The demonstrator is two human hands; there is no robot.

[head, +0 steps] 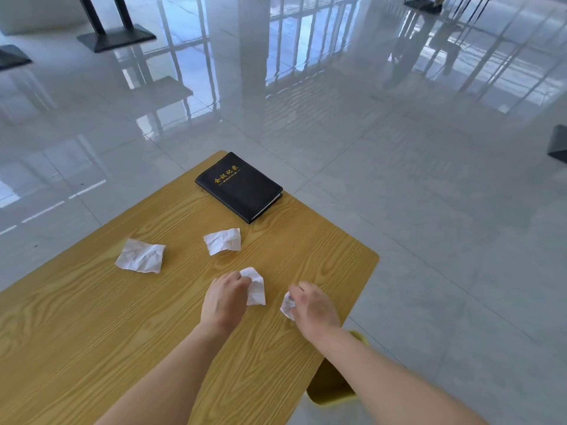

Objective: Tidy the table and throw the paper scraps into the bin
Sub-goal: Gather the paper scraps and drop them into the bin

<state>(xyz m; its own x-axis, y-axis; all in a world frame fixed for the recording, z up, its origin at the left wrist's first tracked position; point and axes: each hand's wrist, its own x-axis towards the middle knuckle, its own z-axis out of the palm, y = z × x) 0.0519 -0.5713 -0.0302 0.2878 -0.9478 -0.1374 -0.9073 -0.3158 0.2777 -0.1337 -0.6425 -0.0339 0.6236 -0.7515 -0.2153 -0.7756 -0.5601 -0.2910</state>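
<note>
On the yellow wooden table (92,317) lie several crumpled white paper scraps. My left hand (225,297) pinches one scrap (256,286) near the table's right half. My right hand (314,308) is curled around a smaller scrap (287,305) close to the right edge. Two more scraps lie loose: one at the left (140,256) and one in the middle (223,240). A yellow bin (329,388) stands on the floor under the table's right edge, partly hidden by my right forearm.
A black notebook (241,187) with gold lettering lies at the table's far corner. Glossy grey floor tiles surround the table. Black table bases (118,36) stand far off at the upper left, and a dark object (558,144) sits at the right edge.
</note>
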